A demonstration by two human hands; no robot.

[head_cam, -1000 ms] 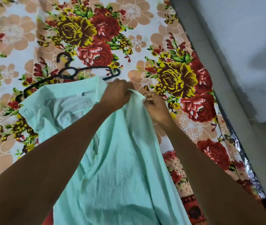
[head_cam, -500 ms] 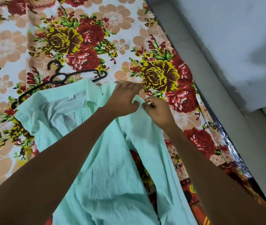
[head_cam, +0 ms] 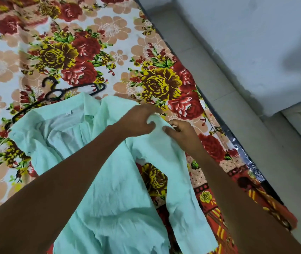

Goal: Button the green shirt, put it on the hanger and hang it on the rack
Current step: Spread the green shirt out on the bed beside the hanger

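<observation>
Head view, pale mint-green cotton shirt [head_cam: 98, 189] lying open on floral bedsheet [head_cam: 109, 52], left hand [head_cam: 138, 121] and right hand [head_cam: 180, 133] both pinching its front edge near centre, black plastic hanger [head_cam: 58, 92] touching collar at 10 o'clock, bare sheet at 12 o'clock, grey floor [head_cam: 237, 125] past bed edge at 3 o'clock.

Open floral bed [head_cam: 109, 30] stretches from 10 to 1 o'clock, free for passing. A black hanger [head_cam: 58, 92] lies at 10 o'clock, partly under the green shirt [head_cam: 113, 189], which covers the middle. A grey wall [head_cam: 246, 52] closes 2 to 4 o'clock.
</observation>
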